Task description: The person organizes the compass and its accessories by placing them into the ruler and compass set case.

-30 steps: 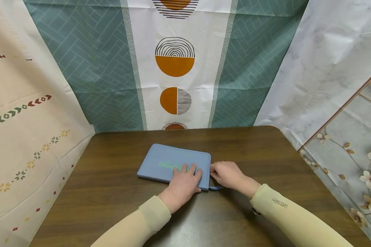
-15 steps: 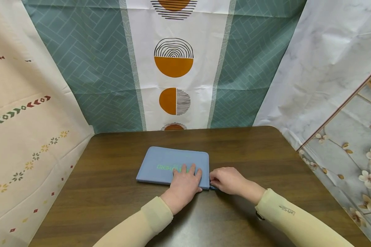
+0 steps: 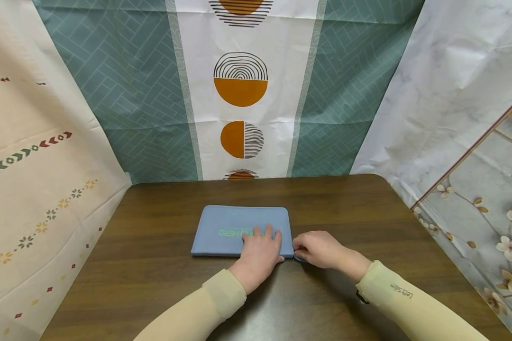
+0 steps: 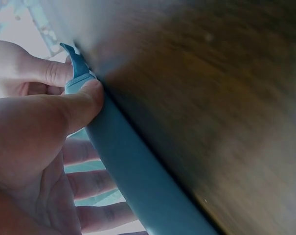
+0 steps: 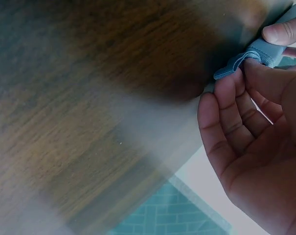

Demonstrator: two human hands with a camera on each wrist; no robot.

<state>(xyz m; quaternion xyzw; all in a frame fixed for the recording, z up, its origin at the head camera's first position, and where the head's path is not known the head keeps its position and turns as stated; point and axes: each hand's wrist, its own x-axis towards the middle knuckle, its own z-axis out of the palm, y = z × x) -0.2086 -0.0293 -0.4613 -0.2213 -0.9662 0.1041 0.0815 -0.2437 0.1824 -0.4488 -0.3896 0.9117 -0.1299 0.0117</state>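
Note:
A flat blue zip case (image 3: 222, 222) with green lettering lies on the table, its near edge almost parallel to the table's front. My left hand (image 3: 260, 253) rests on its right part, fingers spread straight over the cover. In the left wrist view, the left thumb (image 4: 84, 103) presses on the narrow near side by the corner. Beside that corner is my right hand (image 3: 320, 248), fingers curled. Its thumb and forefinger pinch a blue fabric tab (image 5: 231, 66) that sticks out from the case's end. The inside of the case is hidden.
The dark wooden table (image 3: 162, 203) extends around the case on every side. A patterned teal and white curtain (image 3: 153, 94) hangs behind it. Printed cloths, a cream cloth (image 3: 38, 189) and a marbled one (image 3: 443, 94), hang at left and right.
The case has turned slightly, bringing its near edge level. My right hand has shifted nearer along the right side to the tab at the corner. The left hand has stayed on the cover.

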